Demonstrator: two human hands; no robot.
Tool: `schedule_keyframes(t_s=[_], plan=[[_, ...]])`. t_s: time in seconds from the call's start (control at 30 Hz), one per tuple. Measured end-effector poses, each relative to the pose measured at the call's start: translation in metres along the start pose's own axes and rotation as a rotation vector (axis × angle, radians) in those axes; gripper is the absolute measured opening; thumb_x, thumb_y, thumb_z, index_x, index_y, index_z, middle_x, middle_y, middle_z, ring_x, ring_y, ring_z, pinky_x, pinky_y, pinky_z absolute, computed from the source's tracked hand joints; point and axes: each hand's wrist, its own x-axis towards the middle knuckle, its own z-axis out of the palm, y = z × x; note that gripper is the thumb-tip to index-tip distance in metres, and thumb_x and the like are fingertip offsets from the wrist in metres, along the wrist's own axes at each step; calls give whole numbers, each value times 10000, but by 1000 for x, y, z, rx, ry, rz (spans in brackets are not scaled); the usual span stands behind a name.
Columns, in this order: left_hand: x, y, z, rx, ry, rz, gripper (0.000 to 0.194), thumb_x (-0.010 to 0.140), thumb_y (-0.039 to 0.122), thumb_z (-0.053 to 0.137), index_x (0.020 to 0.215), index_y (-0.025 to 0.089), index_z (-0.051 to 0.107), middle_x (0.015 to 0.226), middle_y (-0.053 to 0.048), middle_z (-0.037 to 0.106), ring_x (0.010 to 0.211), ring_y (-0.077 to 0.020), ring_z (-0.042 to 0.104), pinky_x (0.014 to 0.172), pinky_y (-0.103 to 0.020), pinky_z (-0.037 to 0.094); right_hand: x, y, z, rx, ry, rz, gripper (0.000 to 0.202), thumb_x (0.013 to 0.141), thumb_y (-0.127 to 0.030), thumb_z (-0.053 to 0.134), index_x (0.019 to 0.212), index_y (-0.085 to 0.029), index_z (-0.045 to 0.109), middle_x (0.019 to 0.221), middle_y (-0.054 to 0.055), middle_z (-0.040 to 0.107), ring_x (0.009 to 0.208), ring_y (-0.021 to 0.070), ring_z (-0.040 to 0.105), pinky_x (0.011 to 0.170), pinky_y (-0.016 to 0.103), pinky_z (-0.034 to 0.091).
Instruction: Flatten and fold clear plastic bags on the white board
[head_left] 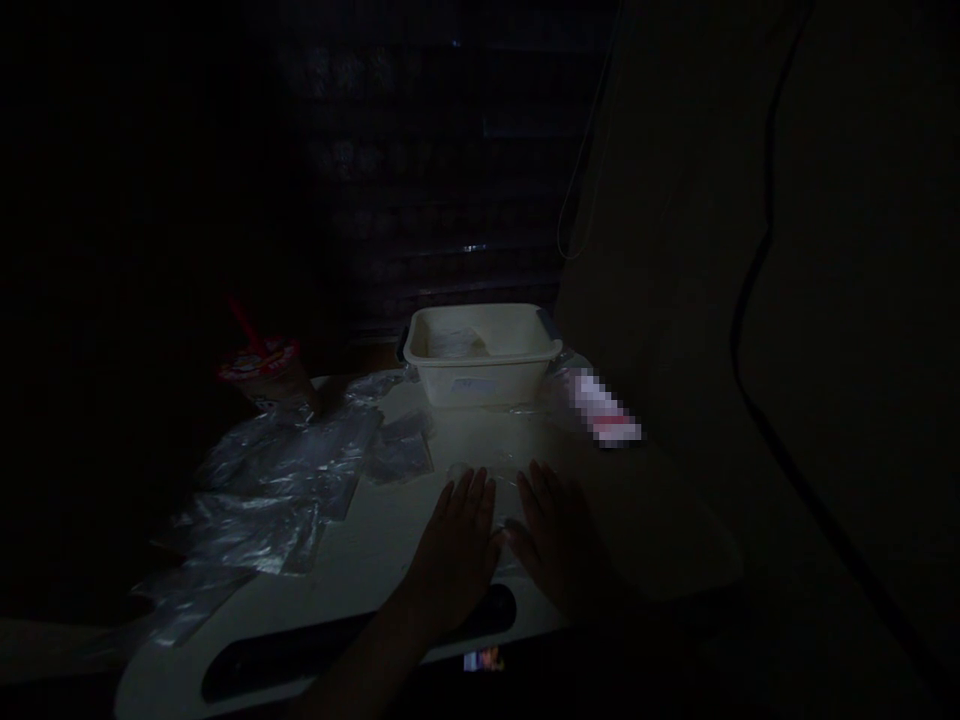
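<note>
Both hands lie palm down on a clear plastic bag at the middle of a white table. My left hand is flat, its fingers stretched forward over the bag. To its right, my right hand also lies flat with fingers extended, the two thumbs almost meeting. Much of the bag is hidden under the hands, and the dim light blurs its edges. Left of my left hand, several clear plastic bags are spread in an overlapping pile.
Beyond the hands stands a cream plastic bin with dark handles and some clear plastic inside. A drink cup with a red straw is at the back left. A pixelated pink-white item lies right of the bin. A dark slot runs along the table's front.
</note>
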Motion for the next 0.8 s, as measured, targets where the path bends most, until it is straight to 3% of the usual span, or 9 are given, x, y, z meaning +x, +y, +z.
schedule_keyframes(t_s=[0.23,0.8], plan=[[-2,0,1,25,31,-40,477,828,383,233,1250,164,259,1310,-141,247,1196,-304,150,924,-477,235,-1,-1,3,-29,35,3,484,790,-401,330,1167,-107,406,1237,151,380,1142,289,301,882,466,253],[-1,-2,-2,16,13,-43,478,834,391,197,1249,166,266,1305,-138,250,1185,-309,164,917,-478,260,-2,0,13,-66,171,-28,470,784,-400,347,1150,-116,424,1207,152,417,1108,288,354,853,463,288]])
